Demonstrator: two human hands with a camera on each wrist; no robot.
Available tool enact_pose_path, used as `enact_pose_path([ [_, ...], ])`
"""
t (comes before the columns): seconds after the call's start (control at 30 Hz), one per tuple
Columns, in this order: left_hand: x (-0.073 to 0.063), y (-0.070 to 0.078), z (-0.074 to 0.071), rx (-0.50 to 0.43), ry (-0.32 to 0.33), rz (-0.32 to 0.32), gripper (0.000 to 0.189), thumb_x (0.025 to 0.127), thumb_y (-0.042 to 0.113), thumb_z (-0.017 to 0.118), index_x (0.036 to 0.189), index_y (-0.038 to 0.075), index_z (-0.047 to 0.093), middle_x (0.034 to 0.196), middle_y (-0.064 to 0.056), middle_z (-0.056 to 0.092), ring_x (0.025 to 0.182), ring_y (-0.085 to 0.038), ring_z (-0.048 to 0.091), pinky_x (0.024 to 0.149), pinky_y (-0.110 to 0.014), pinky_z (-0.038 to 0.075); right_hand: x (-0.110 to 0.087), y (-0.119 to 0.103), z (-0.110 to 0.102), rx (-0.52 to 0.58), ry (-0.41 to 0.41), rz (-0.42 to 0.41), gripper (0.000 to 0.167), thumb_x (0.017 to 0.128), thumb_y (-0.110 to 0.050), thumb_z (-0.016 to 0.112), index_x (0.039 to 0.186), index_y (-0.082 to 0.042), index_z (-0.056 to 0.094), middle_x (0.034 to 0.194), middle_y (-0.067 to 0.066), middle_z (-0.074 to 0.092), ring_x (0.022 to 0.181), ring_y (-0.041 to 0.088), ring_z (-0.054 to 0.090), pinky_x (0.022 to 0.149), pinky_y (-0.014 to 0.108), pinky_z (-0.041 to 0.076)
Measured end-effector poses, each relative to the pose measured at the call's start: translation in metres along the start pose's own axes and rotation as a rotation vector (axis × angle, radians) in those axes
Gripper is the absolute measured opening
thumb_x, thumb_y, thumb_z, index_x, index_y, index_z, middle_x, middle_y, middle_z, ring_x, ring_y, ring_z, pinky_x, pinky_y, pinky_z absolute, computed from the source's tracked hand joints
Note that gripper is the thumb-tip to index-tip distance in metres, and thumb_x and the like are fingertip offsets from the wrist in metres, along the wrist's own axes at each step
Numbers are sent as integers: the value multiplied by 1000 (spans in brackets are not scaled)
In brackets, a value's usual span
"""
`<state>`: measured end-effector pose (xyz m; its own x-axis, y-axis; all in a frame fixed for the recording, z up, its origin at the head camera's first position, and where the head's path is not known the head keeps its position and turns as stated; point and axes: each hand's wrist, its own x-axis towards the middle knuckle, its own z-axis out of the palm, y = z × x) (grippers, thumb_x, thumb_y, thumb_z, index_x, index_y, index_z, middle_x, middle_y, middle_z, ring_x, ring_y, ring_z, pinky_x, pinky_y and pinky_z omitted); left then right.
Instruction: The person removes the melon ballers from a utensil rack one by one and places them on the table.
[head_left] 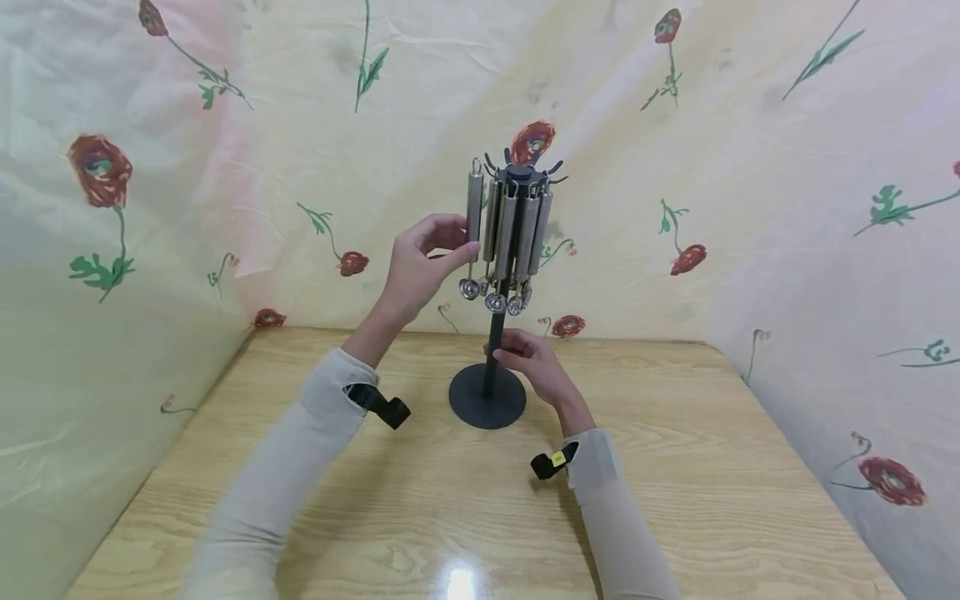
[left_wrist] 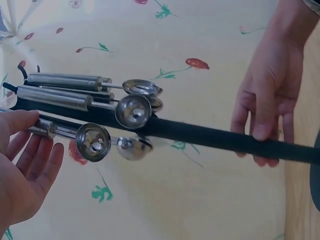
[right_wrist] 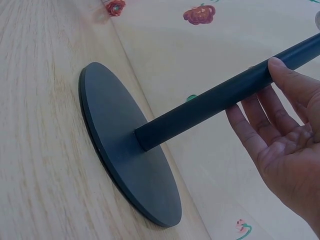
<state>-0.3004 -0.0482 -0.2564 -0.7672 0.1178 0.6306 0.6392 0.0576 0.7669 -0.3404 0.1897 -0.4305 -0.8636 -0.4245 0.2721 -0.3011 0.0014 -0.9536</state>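
Note:
A dark rotary utensil stand rises upright from a round base (head_left: 487, 412). Hung around its hooked top (head_left: 520, 173) are several steel scoops (head_left: 507, 233) with thick handles and small, round, bowl-like heads. My left hand (head_left: 423, 258) is at the left side of the rack, its thumb and fingers pinching the handle of one scoop (head_left: 475, 200); in the left wrist view this scoop's round head (left_wrist: 93, 142) points toward the base. Lower down, my right hand (head_left: 536, 362) holds the post (right_wrist: 210, 95) between thumb and fingers.
The stand is on a light wooden table (head_left: 697, 483), near its back edge. Behind and at both sides hangs a pale cloth (head_left: 420, 75) printed with red flowers. Each wrist wears a black camera strap.

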Motion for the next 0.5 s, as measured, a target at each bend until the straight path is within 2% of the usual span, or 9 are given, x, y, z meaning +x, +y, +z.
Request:
enact_pose_path([
  [0.17,-10,-12,-12,27,24,-35,33,92,10,76,122,1,67,107,-16,71,94,-14,67,88,-27,58,0,-1,0,3,-1,-9,37,100,-5,63,133,9,55,112,-1,73,105,14,71,99,28,58],
  [0.33,-25,-41,-24,53,46,-107,32,91,9,77,119,-2,68,105,-18,70,90,-11,66,87,-28,57,0,-2,1,16,5,5,39,100,-5,64,134,10,55,111,-1,73,104,13,71,99,28,58],
  [0.5,-42,-72,-33,89,26,-211,31,91,10,77,119,0,68,107,-17,70,89,-12,66,82,-23,56,1,0,1,17,7,7,37,100,-5,64,134,9,56,111,-1,73,105,13,71,99,28,58],
])
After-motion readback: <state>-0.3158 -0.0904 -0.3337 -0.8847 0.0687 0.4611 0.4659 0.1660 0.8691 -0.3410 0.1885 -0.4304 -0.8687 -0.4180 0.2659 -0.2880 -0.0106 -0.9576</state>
